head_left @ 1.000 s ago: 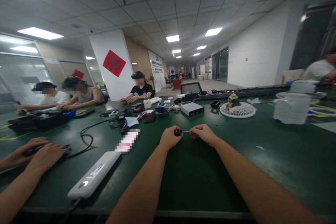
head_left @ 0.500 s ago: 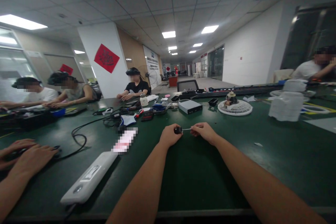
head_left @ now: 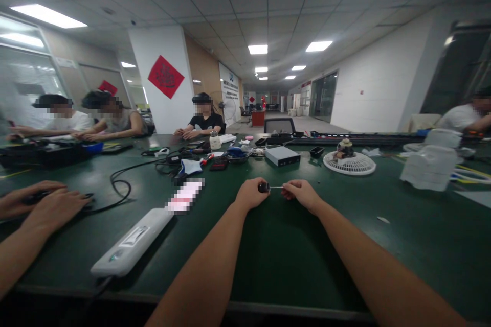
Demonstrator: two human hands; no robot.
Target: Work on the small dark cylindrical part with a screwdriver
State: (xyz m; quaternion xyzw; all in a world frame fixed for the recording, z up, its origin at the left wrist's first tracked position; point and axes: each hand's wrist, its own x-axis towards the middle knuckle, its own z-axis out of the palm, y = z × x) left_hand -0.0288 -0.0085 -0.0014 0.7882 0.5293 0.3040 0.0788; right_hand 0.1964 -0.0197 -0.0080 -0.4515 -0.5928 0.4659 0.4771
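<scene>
Over the green table, my left hand [head_left: 248, 194] is closed around a small black rounded piece [head_left: 263, 187] that looks like a short tool handle. From its right side a thin light metal rod [head_left: 276, 187] runs level across the gap to my right hand [head_left: 303, 195]. The fingertips of my right hand pinch the rod's other end and hide it. Whether the rod and the black piece are one tool, I cannot make out.
A white power strip [head_left: 132, 242] lies left of my arms, a lit phone [head_left: 186, 195] at its far end. Ahead are a grey box [head_left: 283, 156] and a white fan grille [head_left: 350, 163]. A co-worker's hands [head_left: 53, 209] are at the left.
The view has turned slightly left, so the scene sits further right. Both hands keep their grip on the black piece and the rod.
</scene>
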